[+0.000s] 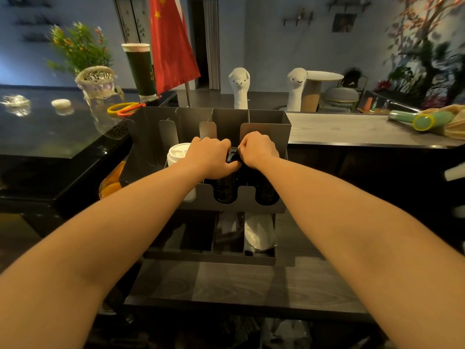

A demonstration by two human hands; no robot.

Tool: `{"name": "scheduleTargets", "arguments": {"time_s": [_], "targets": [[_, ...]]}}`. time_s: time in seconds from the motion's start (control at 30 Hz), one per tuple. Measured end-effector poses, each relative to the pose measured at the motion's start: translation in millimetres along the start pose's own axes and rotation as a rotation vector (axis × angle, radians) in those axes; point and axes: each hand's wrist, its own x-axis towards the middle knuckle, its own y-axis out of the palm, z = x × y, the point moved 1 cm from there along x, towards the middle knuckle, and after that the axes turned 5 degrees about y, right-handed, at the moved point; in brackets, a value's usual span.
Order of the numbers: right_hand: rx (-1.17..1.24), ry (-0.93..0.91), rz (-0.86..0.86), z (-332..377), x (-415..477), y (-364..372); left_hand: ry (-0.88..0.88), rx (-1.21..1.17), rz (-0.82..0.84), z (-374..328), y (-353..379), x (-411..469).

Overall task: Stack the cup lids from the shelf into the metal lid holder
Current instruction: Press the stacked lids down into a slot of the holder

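- Nearest me, a dark grey wood-grain counter top [226, 280] carries the whole unit, and both bare forearms reach across it.
- On it stands the grey sheet-metal lid holder [264, 117], a box of upright compartments with rounded slots cut in the front wall.
- A shallow tray at its base holds a roll of white lids [259, 233] lying on its side in the right section.
- Through the front slots I see dark stacks filling the middle and right compartments.
- Above the middle compartment, my left hand [214, 157] curls its fingers over a stack of black plastic cup lids [232, 157], with the thumb tucked under.
- My right hand [259, 149] meets it from the other side, fingertips pinching the same black lids at their edge. The two hands nearly touch.
- The lids are glossy, round and mostly covered by my fingers, so I cannot tell how many there are.
- Just left of my left hand, a stack of white domed cup lids [178, 153] sits in the left compartment.
- Beyond the holder, two white alpaca plush toys [239, 86] stand upright, beside a red flag [171, 41] on a pole.
- A glossy black counter [50, 132] stretches away on the left.
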Motion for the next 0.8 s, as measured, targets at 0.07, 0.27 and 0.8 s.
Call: {"name": "scheduleTargets", "arguments": {"time_s": [0.07,0.27,0.8], "targets": [[0.052,-0.011,-0.058,-2.3,-4.5,-2.4,-0.011,-0.042,-0.040,0.2,-0.5,-2.3],[0.092,-0.036,-0.201,-10.8,-26.8,-13.9,0.053,-0.232,-0.285,-6.5,-6.3,-24.1],[0.082,0.331,-0.287,-139.2,-141.7,-46.1,0.151,-0.823,-0.026,-161.6,19.8,-56.7]]}}
